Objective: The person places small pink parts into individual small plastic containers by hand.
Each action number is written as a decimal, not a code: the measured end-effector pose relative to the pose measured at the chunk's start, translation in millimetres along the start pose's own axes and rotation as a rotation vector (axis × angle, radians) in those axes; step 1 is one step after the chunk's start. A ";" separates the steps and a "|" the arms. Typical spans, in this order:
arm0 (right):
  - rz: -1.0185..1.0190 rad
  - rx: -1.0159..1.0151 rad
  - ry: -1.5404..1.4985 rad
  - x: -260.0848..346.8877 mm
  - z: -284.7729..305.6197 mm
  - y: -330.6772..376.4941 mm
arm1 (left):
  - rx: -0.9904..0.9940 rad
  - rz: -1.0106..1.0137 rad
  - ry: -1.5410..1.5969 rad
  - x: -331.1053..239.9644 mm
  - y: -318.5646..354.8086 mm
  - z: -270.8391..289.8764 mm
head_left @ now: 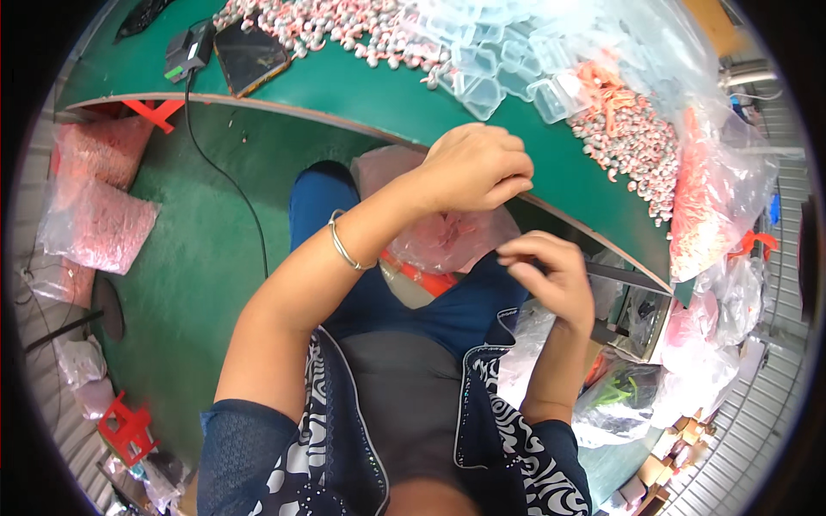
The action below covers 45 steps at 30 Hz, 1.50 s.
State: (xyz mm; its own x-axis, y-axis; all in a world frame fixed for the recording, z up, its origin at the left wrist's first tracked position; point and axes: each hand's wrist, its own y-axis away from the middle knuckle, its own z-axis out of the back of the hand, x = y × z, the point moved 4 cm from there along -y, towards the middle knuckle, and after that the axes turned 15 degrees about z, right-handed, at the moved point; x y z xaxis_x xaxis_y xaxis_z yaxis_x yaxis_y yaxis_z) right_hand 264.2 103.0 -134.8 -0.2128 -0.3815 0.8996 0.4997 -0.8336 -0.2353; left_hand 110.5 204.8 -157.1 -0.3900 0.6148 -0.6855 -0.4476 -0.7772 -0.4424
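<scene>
My left hand [477,168], with a bangle on its forearm, is over the front edge of the green table [361,99]. Its fingers are curled in, and whatever they may hold is hidden. Lower and to the right, my right hand [555,271] hovers above my right thigh. Its fingers are bent, the thumb a little apart from them, and nothing shows between. Beneath both hands, a clear plastic bag [465,236] with pink pieces lies between my legs. On the table, small pink-and-grey pieces [628,138] form a heap next to orange-pink strips [602,86].
Clear plastic boxes [482,86] pile up at the back. A black phone [249,58] and a device [189,52] with a cable lie at the far left. Bags of pink pieces [112,219] and a red stool [129,430] stand left. Another filled bag [705,206] hangs at the table's right end.
</scene>
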 end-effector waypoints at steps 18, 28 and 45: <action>-0.107 -0.362 1.225 -48.1 85.1 -113.3 | 0.012 -0.015 0.018 -3.1 2.4 4.0; 0.421 -0.327 0.980 -14.0 29.2 -57.9 | -0.534 0.318 -0.156 25.2 18.3 65.1; 0.076 -0.644 1.143 -57.8 92.7 -26.0 | -0.317 0.312 -0.186 42.7 17.3 69.7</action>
State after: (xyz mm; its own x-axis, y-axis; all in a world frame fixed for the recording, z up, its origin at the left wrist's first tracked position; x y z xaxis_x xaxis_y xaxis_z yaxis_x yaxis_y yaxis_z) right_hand 341.4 183.8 -146.6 -0.9474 -0.2907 0.1336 0.1217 -0.7137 -0.6898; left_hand 30.1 227.0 -153.7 -0.6169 0.3367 -0.7114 -0.0300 -0.9133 -0.4063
